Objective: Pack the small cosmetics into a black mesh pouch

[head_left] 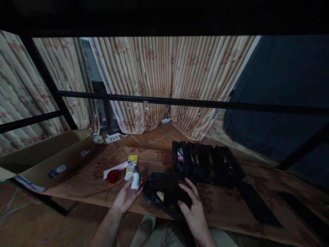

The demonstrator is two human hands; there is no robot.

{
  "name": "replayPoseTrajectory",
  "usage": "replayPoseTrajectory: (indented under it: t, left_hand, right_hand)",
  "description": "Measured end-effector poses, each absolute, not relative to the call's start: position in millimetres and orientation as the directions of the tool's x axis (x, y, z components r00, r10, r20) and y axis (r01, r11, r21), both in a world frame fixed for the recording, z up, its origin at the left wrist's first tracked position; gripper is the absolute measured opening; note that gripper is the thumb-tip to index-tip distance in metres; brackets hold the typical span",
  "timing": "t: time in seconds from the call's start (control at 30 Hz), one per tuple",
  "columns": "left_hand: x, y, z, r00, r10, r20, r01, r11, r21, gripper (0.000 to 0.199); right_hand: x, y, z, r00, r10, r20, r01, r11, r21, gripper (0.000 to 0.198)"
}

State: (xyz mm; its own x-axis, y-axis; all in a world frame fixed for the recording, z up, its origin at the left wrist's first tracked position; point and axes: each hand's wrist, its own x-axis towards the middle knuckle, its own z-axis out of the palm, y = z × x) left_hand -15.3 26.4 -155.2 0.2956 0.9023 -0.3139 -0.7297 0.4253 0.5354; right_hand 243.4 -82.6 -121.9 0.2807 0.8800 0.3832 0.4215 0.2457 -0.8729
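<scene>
Through the headcam, my left hand (128, 195) grips a white bottle (135, 181) beside the black pouch (164, 176) on the tabletop (84, 188); my right hand (193, 205) spreads, fingers open, over the pouch; I judge this step as opening it; the next move calls for clearing its rim.

No legible text; carton labels (57, 171) too small.

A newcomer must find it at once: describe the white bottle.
Look at the brown cloth in front of the curtains. Near its front edge, just left of the nearest black bag, the left hand holds the white bottle. It has a shiny top and is held upright, while the round red object, pale tube and yellow packet lie on the cloth.
</scene>
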Motion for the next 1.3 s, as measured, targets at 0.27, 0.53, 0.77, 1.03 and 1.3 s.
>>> replayPoseTrajectory:
  t: [0.27, 0.53, 0.77, 1.03, 1.3]
  left_hand:
    - [-16.8, 27.3, -154.8, 0.320, 0.892, -0.318, -0.731, 0.446, 0.516, 0.028]
    - [-15.6, 22.5, -155.3, 0.271, 0.914, -0.302, -0.709, 0.401, 0.580, 0.056]
    - [-14.8, 20.9, -155.8, 0.268, 0.925, -0.269, -0.685, 0.379, 0.623, 0.065]
    - [-17.2, 23.7, -164.5, 0.310, 0.925, -0.218, -0.681, 0.376, 0.629, 0.067]
    - [-15.9, 24.6, -162.6, 0.334, 0.924, -0.185, -0.652, 0.368, 0.663, 0.072]
  right_hand:
    - [243.6, -83.1, -122.3, 0.263, 0.892, 0.369, 0.428, 0.235, -0.873, 0.044]
    - [243.0, -82.9, -122.7, 0.255, 0.899, 0.356, 0.434, 0.222, -0.873, 0.044]
    - [243.2, -82.8, -122.4, 0.255, 0.905, 0.342, 0.408, 0.220, -0.886, 0.043]
    - [243.8, -81.8, -124.0, 0.240, 0.913, 0.331, 0.408, 0.215, -0.888, 0.043]
    - [243.1, -82.1, -120.5, 0.237, 0.916, 0.322, 0.410, 0.207, -0.888, 0.044]
